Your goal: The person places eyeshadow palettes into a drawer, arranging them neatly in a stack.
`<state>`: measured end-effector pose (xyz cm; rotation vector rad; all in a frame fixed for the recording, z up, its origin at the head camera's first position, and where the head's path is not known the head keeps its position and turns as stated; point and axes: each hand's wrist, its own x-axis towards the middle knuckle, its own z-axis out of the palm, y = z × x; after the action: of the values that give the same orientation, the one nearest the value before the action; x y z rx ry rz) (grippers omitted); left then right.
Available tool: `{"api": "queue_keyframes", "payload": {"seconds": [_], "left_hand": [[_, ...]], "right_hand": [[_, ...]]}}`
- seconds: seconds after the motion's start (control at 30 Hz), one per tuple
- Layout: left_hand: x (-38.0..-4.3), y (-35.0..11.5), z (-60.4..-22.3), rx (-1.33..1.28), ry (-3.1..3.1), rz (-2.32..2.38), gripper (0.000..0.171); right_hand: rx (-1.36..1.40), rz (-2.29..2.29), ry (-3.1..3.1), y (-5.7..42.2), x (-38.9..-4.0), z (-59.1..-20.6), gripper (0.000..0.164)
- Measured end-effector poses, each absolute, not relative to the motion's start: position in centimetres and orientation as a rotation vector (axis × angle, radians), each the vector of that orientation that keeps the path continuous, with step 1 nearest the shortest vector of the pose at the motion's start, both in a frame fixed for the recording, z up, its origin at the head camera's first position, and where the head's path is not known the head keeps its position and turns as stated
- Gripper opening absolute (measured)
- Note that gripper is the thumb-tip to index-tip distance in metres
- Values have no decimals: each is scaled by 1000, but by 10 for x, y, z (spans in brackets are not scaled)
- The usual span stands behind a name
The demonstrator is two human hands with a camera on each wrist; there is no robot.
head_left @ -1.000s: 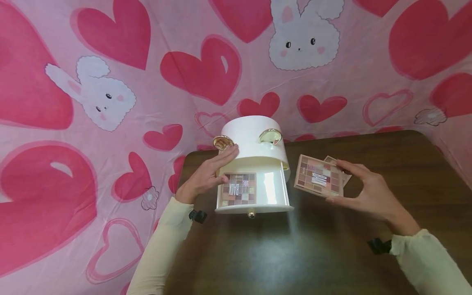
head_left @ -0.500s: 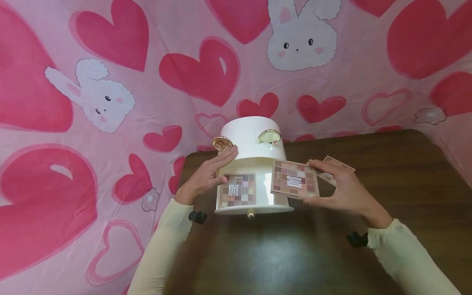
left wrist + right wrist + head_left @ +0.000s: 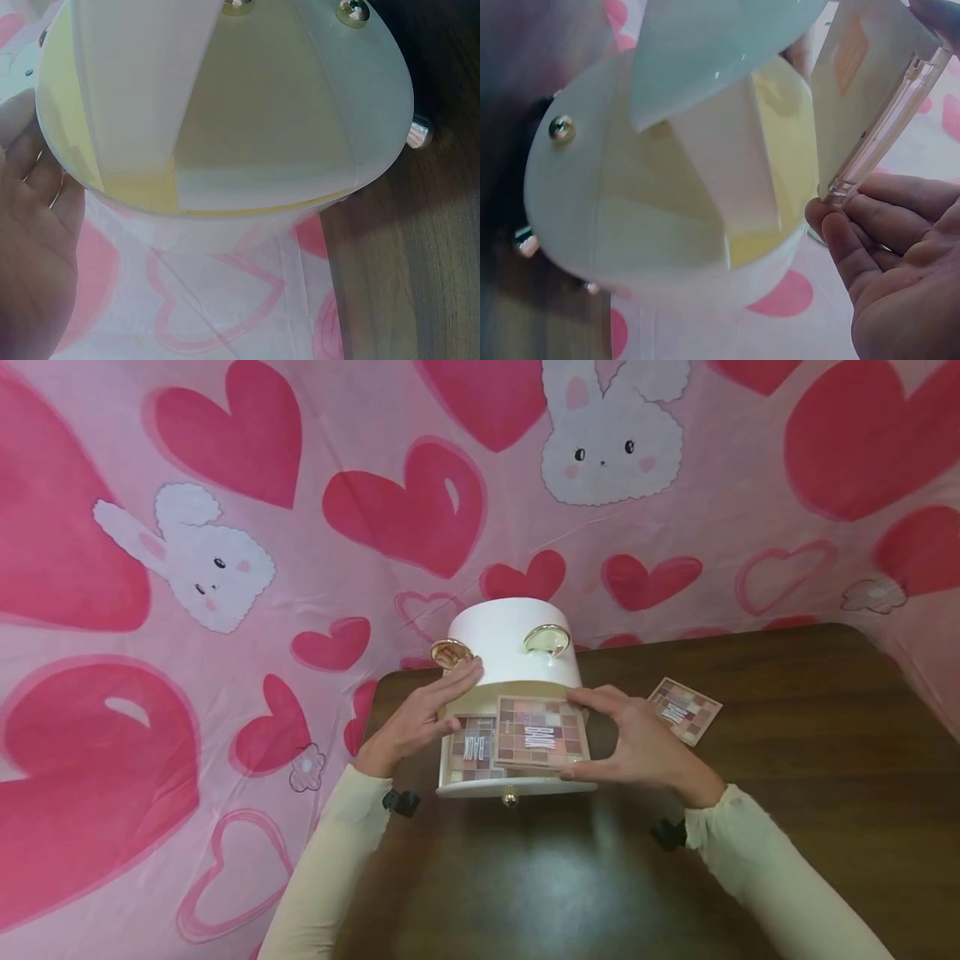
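A white rounded makeup organizer with gold-rimmed ears has its drawer pulled out towards me. My left hand rests with straight fingers on the organizer's left side, beside the gold ear. Thumb and fingers of my right hand pinch the right-hand edges of an eyeshadow palette over the drawer's right half. This palette overlaps a second eyeshadow palette lying in the drawer's left side. In the right wrist view, the held palette shows its plain back and clear edge, tilted between fingertips.
Right of the organizer, a third eyeshadow palette lies on the dark wooden table. A pink cloth with hearts and rabbits hangs behind and at the left. A small gold knob sticks out from the drawer front.
My right hand has carried its palette leftward from beside the organizer to over the drawer, uncovering the palette on the table. The left hand has stayed in place.
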<state>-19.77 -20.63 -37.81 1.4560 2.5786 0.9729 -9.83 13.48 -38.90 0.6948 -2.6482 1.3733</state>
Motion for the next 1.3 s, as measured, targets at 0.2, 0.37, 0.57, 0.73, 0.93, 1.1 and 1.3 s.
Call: {"api": "queue_keyframes", "payload": {"seconds": [0.2, 0.37, 0.57, 0.73, 0.93, 1.1, 1.3], "left_hand": [[-196, -208, -379, 1466, 2589, 971, 91], [-198, -208, -380, 1464, 2571, 984, 84], [-199, -205, -379, 1470, 2559, 993, 85], [-199, -206, -379, 1467, 2562, 977, 84], [-200, -206, -380, 1493, 2572, 968, 78], [-198, -205, -379, 1486, 2588, 952, 81], [-197, -207, -379, 1475, 2613, 938, 86]], "right_hand": [[781, 1452, -2636, 118, -104, -382, 92], [807, 1450, -2655, 106, -110, -381, 91], [808, 1421, -2701, 96, -117, -382, 92], [769, 1451, -2744, 88, -122, -384, 94], [810, 1364, -2750, 76, -129, -385, 92], [856, 1225, -2751, 68, -133, -386, 87], [888, 1100, -2784, 58, -136, -388, 90]]}}
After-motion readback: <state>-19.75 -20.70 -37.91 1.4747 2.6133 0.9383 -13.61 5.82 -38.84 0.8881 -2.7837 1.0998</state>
